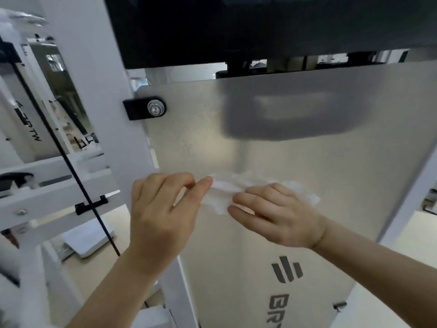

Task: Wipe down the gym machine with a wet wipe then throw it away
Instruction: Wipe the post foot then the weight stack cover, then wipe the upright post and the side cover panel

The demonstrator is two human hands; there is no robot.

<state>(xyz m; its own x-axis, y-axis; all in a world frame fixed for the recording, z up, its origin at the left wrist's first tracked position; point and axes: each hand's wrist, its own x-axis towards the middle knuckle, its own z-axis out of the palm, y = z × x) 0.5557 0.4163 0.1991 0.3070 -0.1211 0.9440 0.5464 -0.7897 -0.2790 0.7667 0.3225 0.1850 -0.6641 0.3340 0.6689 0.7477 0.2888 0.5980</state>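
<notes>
A crumpled white wet wipe (227,188) is stretched between both hands in front of the gym machine's frosted panel (295,162). My left hand (163,209) pinches the wipe's left end between thumb and forefinger. My right hand (279,214) holds the wipe's right part with curled fingers, and part of the wipe pokes out beyond its knuckles. The panel carries a grey logo (286,268) low down. A black screen or housing (260,27) sits above the panel.
The machine's white upright post (94,79) stands left of the panel, with a black bracket and bolt (144,108) joining them. A thin black cable (59,143) runs diagonally at the left. More white gym equipment (28,129) fills the far left.
</notes>
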